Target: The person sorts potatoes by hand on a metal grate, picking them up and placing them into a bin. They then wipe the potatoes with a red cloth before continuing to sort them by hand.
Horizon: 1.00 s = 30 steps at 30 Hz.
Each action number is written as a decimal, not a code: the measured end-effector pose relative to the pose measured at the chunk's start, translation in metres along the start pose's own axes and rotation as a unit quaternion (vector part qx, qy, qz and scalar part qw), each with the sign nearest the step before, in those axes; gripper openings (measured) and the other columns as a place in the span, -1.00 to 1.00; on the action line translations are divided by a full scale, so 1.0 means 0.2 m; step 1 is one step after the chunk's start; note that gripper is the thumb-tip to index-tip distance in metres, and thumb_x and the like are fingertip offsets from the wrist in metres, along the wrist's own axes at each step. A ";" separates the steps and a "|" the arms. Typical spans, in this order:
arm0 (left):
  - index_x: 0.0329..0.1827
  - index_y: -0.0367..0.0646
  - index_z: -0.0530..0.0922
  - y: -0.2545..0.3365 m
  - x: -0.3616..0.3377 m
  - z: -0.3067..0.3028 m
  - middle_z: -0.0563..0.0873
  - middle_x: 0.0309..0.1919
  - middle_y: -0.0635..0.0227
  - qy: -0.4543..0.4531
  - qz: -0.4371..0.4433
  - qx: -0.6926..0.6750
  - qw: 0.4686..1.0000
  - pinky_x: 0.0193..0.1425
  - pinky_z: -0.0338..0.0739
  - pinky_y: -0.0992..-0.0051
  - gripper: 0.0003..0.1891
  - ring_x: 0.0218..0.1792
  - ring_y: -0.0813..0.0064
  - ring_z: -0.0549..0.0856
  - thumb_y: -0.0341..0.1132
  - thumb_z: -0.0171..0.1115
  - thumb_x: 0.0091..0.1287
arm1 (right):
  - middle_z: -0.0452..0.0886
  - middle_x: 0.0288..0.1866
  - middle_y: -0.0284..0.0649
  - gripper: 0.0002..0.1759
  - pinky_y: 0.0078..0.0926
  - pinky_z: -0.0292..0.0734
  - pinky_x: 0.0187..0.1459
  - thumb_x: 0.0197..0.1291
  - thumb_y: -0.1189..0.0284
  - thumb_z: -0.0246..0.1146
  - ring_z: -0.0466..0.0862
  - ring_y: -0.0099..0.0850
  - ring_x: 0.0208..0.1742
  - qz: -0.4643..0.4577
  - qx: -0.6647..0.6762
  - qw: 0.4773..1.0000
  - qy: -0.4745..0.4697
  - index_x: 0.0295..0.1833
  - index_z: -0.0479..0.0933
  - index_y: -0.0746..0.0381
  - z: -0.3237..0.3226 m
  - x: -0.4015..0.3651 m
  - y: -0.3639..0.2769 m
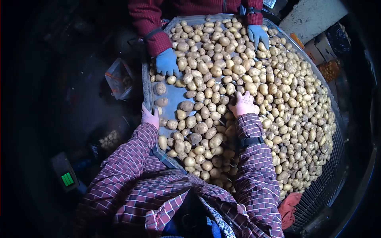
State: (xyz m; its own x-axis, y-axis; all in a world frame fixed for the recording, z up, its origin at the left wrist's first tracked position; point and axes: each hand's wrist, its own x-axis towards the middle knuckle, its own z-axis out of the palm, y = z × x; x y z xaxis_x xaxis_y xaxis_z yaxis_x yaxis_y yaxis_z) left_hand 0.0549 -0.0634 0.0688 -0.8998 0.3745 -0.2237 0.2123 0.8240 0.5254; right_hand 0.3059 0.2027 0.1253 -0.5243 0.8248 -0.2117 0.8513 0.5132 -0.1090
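Note:
Many potatoes (206,125) cover a metal-edged sorting table (168,104). My left hand (151,117), in a pale pink glove, is on the table's left rim, its thumb on the inner side and a finger along the outer side. Among the potatoes near the middle is my right hand (243,104), gloved in the same pink. Its fingers are spread and touch potatoes, with the fingertips partly hidden between them. No potato is seen lifted in either hand.
Across the table a person in a red checked jacket has blue-gloved hands (166,62) on the potatoes. An open plastic bag (120,79) stands left of the table. A red cloth (289,209) lies by the slatted right edge. Boxes (320,48) stand at the upper right.

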 end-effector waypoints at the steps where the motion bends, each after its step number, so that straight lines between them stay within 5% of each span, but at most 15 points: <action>1: 0.46 -0.21 -0.03 0.01 0.00 0.00 0.32 0.28 -0.17 -0.003 -0.009 0.005 1.000 0.28 0.34 0.19 -0.19 0.23 -0.06 0.43 -0.10 0.19 0.26 | 0.43 0.03 -0.02 -0.28 -0.15 0.33 0.16 -0.21 0.15 0.48 0.43 -0.06 0.11 -0.007 -0.023 1.000 0.000 0.11 0.39 0.14 -0.01 -0.01 -0.03; 8: 0.46 -0.17 -0.01 -0.02 0.01 0.00 0.33 0.28 -0.15 -0.002 -0.009 -0.030 1.000 0.26 0.36 0.17 -0.18 0.21 -0.06 0.45 -0.12 0.22 0.23 | 0.49 0.03 -0.03 -0.37 -0.19 0.36 0.18 -0.16 0.27 0.42 0.46 -0.11 0.11 -0.015 0.154 0.981 0.115 0.08 0.44 0.24 0.14 -0.07 0.02; 10: 0.46 -0.15 0.01 -0.03 0.02 0.01 0.33 0.27 -0.15 0.002 -0.010 -0.036 0.999 0.25 0.37 0.17 -0.19 0.20 -0.06 0.46 -0.12 0.22 0.22 | 0.61 -0.18 -0.13 -0.64 -0.36 0.53 -0.05 -0.01 0.38 0.33 0.62 -0.24 -0.10 0.043 0.547 0.826 0.126 -0.08 0.51 0.29 0.22 -0.08 0.07; 11: 0.47 -0.13 0.01 -0.03 0.02 0.02 0.35 0.26 -0.14 0.002 -0.014 -0.035 0.999 0.25 0.38 0.17 -0.19 0.19 -0.06 0.47 -0.11 0.22 0.23 | 0.61 -0.20 -0.18 -0.65 -0.38 0.54 -0.12 0.10 0.29 0.27 0.62 -0.28 -0.13 -0.005 0.510 0.846 0.154 -0.06 0.50 0.28 0.23 -0.09 0.15; 13: 0.47 -0.14 0.00 -0.04 0.01 0.02 0.36 0.25 -0.14 0.000 -0.014 -0.034 0.999 0.24 0.38 0.18 -0.18 0.18 -0.06 0.47 -0.10 0.21 0.23 | 0.60 -0.22 -0.26 -0.57 -0.38 0.55 -0.24 0.26 0.09 0.12 0.61 -0.36 -0.19 0.031 0.661 0.742 0.105 -0.03 0.48 0.25 0.13 -0.17 0.12; 14: 0.47 -0.14 -0.01 -0.04 0.02 0.03 0.36 0.25 -0.14 0.003 -0.014 -0.033 0.999 0.24 0.39 0.18 -0.18 0.18 -0.06 0.48 -0.09 0.21 0.23 | 0.59 -0.23 -0.28 -0.49 -0.37 0.55 -0.29 0.31 -0.03 0.04 0.60 -0.38 -0.22 0.113 0.810 0.575 0.019 -0.01 0.47 0.22 0.08 -0.21 0.08; 16: 0.47 -0.15 -0.01 -0.04 0.02 0.04 0.37 0.24 -0.15 0.011 -0.019 -0.037 0.999 0.24 0.39 0.19 -0.17 0.17 -0.05 0.48 -0.08 0.22 0.23 | 0.56 -0.11 -0.19 -0.44 -0.35 0.53 -0.32 0.36 -0.08 -0.11 0.59 -0.36 -0.15 0.128 0.866 0.483 -0.032 0.08 0.44 0.18 0.05 -0.25 0.00; 18: 0.47 -0.15 -0.01 -0.04 0.02 0.02 0.36 0.25 -0.17 -0.008 -0.025 -0.073 0.997 0.28 0.35 0.19 -0.16 0.21 -0.05 0.45 -0.09 0.24 0.22 | 0.53 -0.05 -0.21 -0.50 -0.38 0.54 -0.18 0.33 0.07 0.00 0.58 -0.34 -0.09 0.009 0.637 0.767 0.078 0.20 0.36 0.21 0.06 -0.27 -0.11; 20: 0.47 -0.14 -0.02 -0.04 0.02 0.03 0.35 0.24 -0.19 -0.004 -0.032 -0.071 0.997 0.31 0.31 0.19 -0.14 0.23 -0.06 0.42 -0.09 0.25 0.20 | 0.47 0.10 -0.18 -0.49 -0.44 0.50 0.00 0.23 0.35 0.12 0.55 -0.33 0.03 -0.017 0.877 0.480 -0.030 0.28 0.29 0.26 -0.22 -0.33 -0.36; 21: 0.47 -0.15 -0.02 -0.05 0.02 0.06 0.35 0.24 -0.19 0.015 -0.031 -0.051 0.998 0.33 0.28 0.18 -0.13 0.25 -0.07 0.39 -0.10 0.26 0.19 | 0.46 0.10 -0.16 -0.40 -0.47 0.49 0.00 0.16 0.45 0.16 0.53 -0.37 0.04 -0.036 0.852 0.521 0.036 0.34 0.24 0.28 -0.36 -0.34 -0.51; 22: 0.47 -0.15 -0.02 -0.02 -0.01 0.03 0.34 0.25 -0.20 0.024 -0.012 -0.040 0.999 0.32 0.29 0.17 -0.13 0.24 -0.08 0.40 -0.11 0.27 0.18 | 0.42 0.05 -0.22 -0.29 -0.50 0.47 -0.03 0.12 0.34 0.21 0.53 -0.43 -0.11 -0.046 0.784 0.612 0.095 0.38 0.17 0.30 -0.55 -0.41 -0.70; 25: 0.47 -0.17 0.00 -0.03 0.01 0.04 0.38 0.22 -0.21 0.021 -0.013 -0.062 0.998 0.28 0.35 0.18 -0.15 0.20 -0.09 0.45 -0.13 0.26 0.19 | 0.34 0.28 0.03 -0.26 -0.39 0.52 0.07 0.13 0.54 0.19 0.52 -0.24 0.18 -0.234 0.744 0.596 0.191 0.41 0.07 0.39 -0.77 -0.47 -1.04; 27: 0.46 -0.19 0.01 -0.18 0.12 0.22 0.40 0.20 -0.21 0.031 0.024 -0.139 0.990 0.26 0.36 0.18 -0.16 0.18 -0.09 0.46 -0.14 0.26 0.20 | 0.38 0.26 0.04 -0.29 -0.41 0.51 0.12 0.15 0.62 0.16 0.54 -0.27 0.16 -0.369 0.610 0.669 0.211 0.42 0.08 0.35 -0.81 -0.35 -1.26; 29: 0.45 -0.20 0.02 -0.32 0.20 0.35 0.39 0.21 -0.22 0.034 0.063 -0.205 0.976 0.27 0.35 0.18 -0.18 0.19 -0.09 0.44 -0.16 0.25 0.20 | 0.34 0.29 0.08 -0.19 -0.34 0.29 0.31 0.07 0.50 0.34 0.39 -0.14 0.31 -0.420 0.473 0.750 0.194 0.39 0.10 0.38 -0.74 -0.17 -1.53; 30: 0.45 -0.21 0.03 -0.39 0.25 0.42 0.38 0.21 -0.23 0.034 0.082 -0.237 0.967 0.28 0.34 0.18 -0.18 0.20 -0.10 0.44 -0.16 0.25 0.20 | 0.30 0.31 0.14 -0.14 -0.28 0.19 0.36 0.07 0.38 0.37 0.30 -0.03 0.36 -0.424 0.496 0.739 0.168 0.40 0.08 0.39 -0.57 -0.10 -1.62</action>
State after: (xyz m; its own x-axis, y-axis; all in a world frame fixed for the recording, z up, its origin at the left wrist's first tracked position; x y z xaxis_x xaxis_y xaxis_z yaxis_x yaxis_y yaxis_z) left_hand 0.0251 -0.0739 -0.0519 -0.8950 0.4422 -0.0589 0.1711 0.4622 0.8701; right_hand 0.0381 0.0480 0.2759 -0.7109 0.4050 0.5750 -0.2775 0.5898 -0.7584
